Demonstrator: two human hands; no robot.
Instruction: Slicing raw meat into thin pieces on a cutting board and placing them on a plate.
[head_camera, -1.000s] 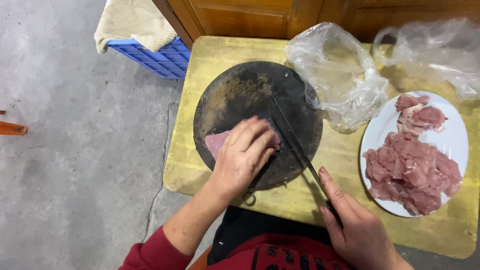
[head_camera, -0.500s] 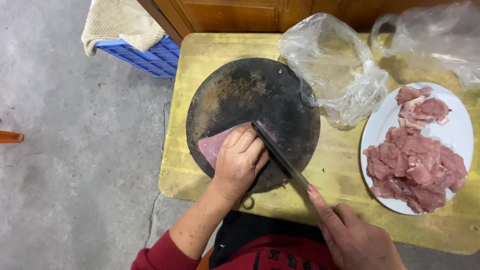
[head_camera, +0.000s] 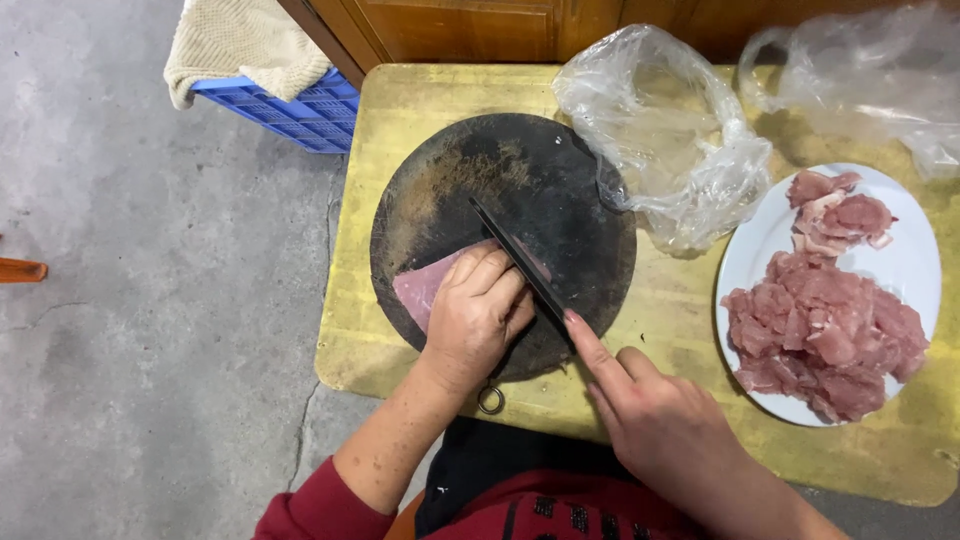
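Observation:
A slab of raw pink meat (head_camera: 425, 285) lies on a dark round chopping board (head_camera: 545, 180). My left hand (head_camera: 475, 315) presses down on the meat, fingers curled over it. My right hand (head_camera: 665, 425) grips the handle of a dark knife (head_camera: 515, 260), index finger stretched along its spine. The blade runs diagonally across the board, right against my left fingers and over the meat.
The board sits on a small yellow table (head_camera: 420, 95). A white plate (head_camera: 905, 265) of sliced meat stands at the right. Two crumpled clear plastic bags (head_camera: 665, 130) lie behind. A blue crate (head_camera: 295, 110) with a beige cloth (head_camera: 235, 45) sits on the concrete floor at the left.
The knife has slid toward the left across the board, closer over the meat. My left hand has stayed on the meat. The view has shifted slightly.

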